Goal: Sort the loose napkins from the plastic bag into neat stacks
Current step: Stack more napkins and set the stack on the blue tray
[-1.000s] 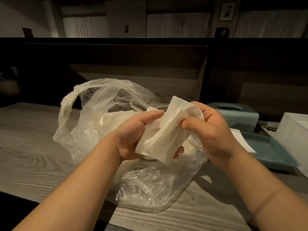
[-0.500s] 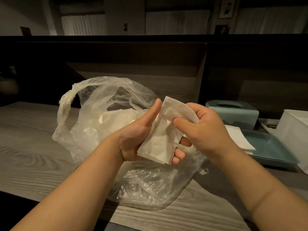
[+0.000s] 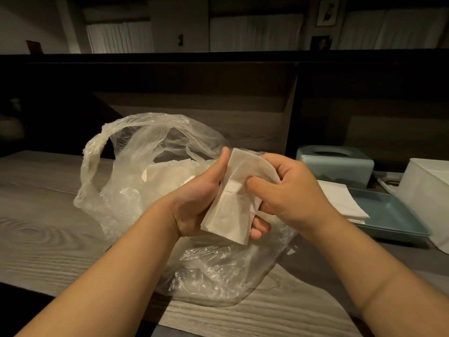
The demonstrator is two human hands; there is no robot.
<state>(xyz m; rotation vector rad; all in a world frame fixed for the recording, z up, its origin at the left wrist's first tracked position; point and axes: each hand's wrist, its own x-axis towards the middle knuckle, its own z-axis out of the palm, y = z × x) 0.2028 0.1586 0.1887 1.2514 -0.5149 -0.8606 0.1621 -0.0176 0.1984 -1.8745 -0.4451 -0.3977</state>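
A person's left hand (image 3: 201, 203) is cradling a thin, floppy napkin (image 3: 233, 203) while the right hand (image 3: 286, 190) is pinching its upper edge; flattening it probably needs both edges held.

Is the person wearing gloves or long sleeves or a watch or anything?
No. The left hand and right hand are bare, with no gloves and no rings that show. Both forearms are bare right down to the picture's edge, so no sleeves, watch or bracelet show.
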